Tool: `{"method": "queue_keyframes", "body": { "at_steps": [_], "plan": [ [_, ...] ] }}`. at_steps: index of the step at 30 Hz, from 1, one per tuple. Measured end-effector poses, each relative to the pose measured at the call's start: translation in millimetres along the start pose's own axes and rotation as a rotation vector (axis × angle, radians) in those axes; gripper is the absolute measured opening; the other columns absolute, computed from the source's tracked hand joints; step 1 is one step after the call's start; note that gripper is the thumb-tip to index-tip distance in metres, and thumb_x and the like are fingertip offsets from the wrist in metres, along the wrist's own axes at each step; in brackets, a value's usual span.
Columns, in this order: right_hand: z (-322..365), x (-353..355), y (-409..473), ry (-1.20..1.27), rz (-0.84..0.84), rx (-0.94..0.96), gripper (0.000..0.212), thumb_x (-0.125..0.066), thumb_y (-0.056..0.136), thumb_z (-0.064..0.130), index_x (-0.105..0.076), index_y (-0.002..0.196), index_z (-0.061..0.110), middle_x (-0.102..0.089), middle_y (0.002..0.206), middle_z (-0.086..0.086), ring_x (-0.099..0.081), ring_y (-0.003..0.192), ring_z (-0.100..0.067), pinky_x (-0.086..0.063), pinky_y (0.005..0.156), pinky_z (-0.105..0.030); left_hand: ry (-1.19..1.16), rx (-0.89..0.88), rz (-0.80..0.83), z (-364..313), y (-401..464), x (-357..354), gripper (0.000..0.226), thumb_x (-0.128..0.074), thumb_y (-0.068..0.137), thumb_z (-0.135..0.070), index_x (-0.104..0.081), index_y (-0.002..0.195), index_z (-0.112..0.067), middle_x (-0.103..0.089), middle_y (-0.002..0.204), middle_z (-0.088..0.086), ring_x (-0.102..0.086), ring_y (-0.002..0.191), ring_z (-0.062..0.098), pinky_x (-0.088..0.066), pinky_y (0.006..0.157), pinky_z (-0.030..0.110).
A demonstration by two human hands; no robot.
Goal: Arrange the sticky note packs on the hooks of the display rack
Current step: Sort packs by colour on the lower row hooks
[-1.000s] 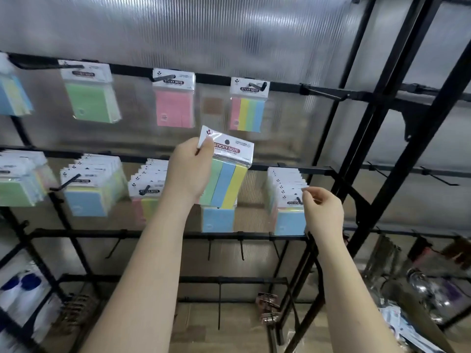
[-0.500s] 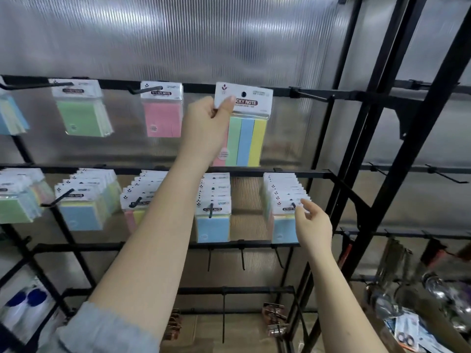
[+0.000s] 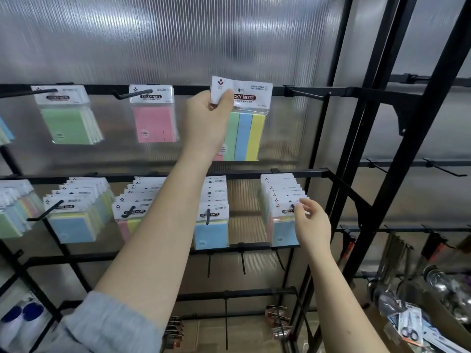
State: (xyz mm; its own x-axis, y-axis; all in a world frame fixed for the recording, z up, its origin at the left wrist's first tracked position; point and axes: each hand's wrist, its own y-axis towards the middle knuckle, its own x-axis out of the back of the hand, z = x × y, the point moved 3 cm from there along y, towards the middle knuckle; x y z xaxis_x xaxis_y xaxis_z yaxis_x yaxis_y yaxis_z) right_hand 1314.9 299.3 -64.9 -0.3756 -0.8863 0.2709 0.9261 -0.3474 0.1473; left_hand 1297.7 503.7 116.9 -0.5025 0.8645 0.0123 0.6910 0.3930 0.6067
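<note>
Your left hand [image 3: 206,121] is raised to the top bar [image 3: 178,89] of the rack [image 3: 397,159], gripping a striped pack [image 3: 246,123] by the left side of its white header card, thumb across the front and fingers curled behind. The pack shows green, blue and yellow strips, with a sliver of pink at the bottom beside your wrist. Its header sits level with the top bar; whether it is threaded on a hook you cannot tell, since the card hides that spot. Just to its right a bare hook [image 3: 307,94] sticks out from the same bar.

Left of your hand on that bar hang a pink pack [image 3: 153,118] and, further left, a green pack [image 3: 67,115], each on its own hook.

Your right hand [image 3: 312,222] is lower, at the second bar, with its fingertips [image 3: 299,208] lightly curled at the header of the front pack in the right stack [image 3: 280,207]. It touches the card near the hook tip; whether it actually pinches the card is not clear.

Along that second bar hang more full stacks: a blue-fronted one [image 3: 211,225] between your forearms, a pink-and-yellow one [image 3: 130,215] partly behind your left arm, another blue-fronted one [image 3: 74,217] further left, and one more at the left edge. Your grey sleeve [image 3: 107,324] is pushed up on your left arm.

At the bottom right lies blurred clutter, including a carded pair of scissors [image 3: 410,329].
</note>
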Motion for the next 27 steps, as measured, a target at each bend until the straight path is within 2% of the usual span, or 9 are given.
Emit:
{"method": "queue_keyframes", "body": {
  "at_steps": [4, 10, 14, 16, 19, 24, 27],
  "plan": [
    [-1, -1, 3, -0.017, -0.004, -0.008, 0.033, -0.045, 0.098, 0.024, -0.055, 0.129, 0.015, -0.059, 0.126, -0.001, -0.049, 0.097, -0.008, -0.029, 0.056, -0.008, 0.006, -0.015, -0.040, 2, 2, -1, 0.040, -0.057, 0.091, -0.029, -0.059, 0.082, 0.010, -0.050, 0.070, 0.007, -0.039, 0.063, 0.013, -0.031, 0.058, 0.026],
    [-4, -1, 8, -0.003, -0.016, -0.014, 0.033, -0.046, 0.097, 0.025, -0.056, 0.127, 0.015, -0.060, 0.124, -0.001, -0.053, 0.097, -0.013, -0.035, 0.062, -0.018, 0.002, -0.062, -0.074, 10, 3, -1, 0.040, -0.057, 0.089, -0.028, -0.056, 0.075, 0.010, -0.051, 0.067, 0.006, -0.042, 0.063, 0.012, -0.032, 0.058, 0.027],
    [-3, 0, 10, 0.000, -0.019, -0.015, 0.032, -0.046, 0.097, 0.025, -0.056, 0.126, 0.015, -0.061, 0.121, 0.001, -0.053, 0.092, -0.010, -0.035, 0.060, -0.014, 0.036, -0.065, -0.089, 12, 7, -5, 0.039, -0.057, 0.090, -0.026, -0.054, 0.071, 0.007, -0.044, 0.058, -0.001, -0.034, 0.056, 0.010, -0.026, 0.054, 0.027],
    [-4, 2, 11, 0.005, -0.017, -0.019, 0.032, -0.045, 0.098, 0.024, -0.056, 0.126, 0.015, -0.061, 0.119, 0.001, -0.053, 0.085, -0.006, -0.034, 0.058, -0.013, 0.045, -0.059, -0.072, 15, 11, -8, 0.037, -0.057, 0.090, -0.025, -0.053, 0.067, 0.002, -0.045, 0.058, -0.003, -0.035, 0.053, 0.007, -0.027, 0.052, 0.025],
    [-7, 4, 13, 0.010, -0.022, -0.022, 0.032, -0.045, 0.098, 0.025, -0.056, 0.126, 0.015, -0.061, 0.120, 0.000, -0.054, 0.090, -0.010, -0.035, 0.061, -0.013, 0.073, -0.022, -0.055, 27, 20, -14, 0.038, -0.056, 0.092, -0.024, -0.040, 0.058, -0.015, -0.037, 0.053, -0.008, -0.029, 0.045, 0.003, -0.022, 0.046, 0.019],
    [-9, 3, 17, -0.016, -0.032, -0.020, 0.030, -0.042, 0.100, 0.023, -0.055, 0.124, 0.012, -0.060, 0.105, 0.003, -0.053, 0.081, -0.007, -0.034, 0.057, -0.014, 0.071, 0.059, -0.032, 52, 42, -24, 0.033, -0.056, 0.093, -0.031, -0.046, 0.065, -0.017, -0.041, 0.057, -0.007, -0.033, 0.051, 0.006, -0.025, 0.049, 0.023],
    [-10, 4, 22, -0.042, -0.051, -0.011, 0.029, -0.039, 0.099, 0.017, -0.056, 0.122, 0.011, -0.061, 0.107, -0.002, -0.053, 0.086, -0.014, -0.036, 0.058, -0.018, 0.124, 0.073, -0.024, 61, 57, -31, 0.037, -0.054, 0.093, -0.034, -0.040, 0.062, -0.019, -0.039, 0.058, -0.007, -0.033, 0.053, 0.008, -0.023, 0.047, 0.023]
  ]
}}
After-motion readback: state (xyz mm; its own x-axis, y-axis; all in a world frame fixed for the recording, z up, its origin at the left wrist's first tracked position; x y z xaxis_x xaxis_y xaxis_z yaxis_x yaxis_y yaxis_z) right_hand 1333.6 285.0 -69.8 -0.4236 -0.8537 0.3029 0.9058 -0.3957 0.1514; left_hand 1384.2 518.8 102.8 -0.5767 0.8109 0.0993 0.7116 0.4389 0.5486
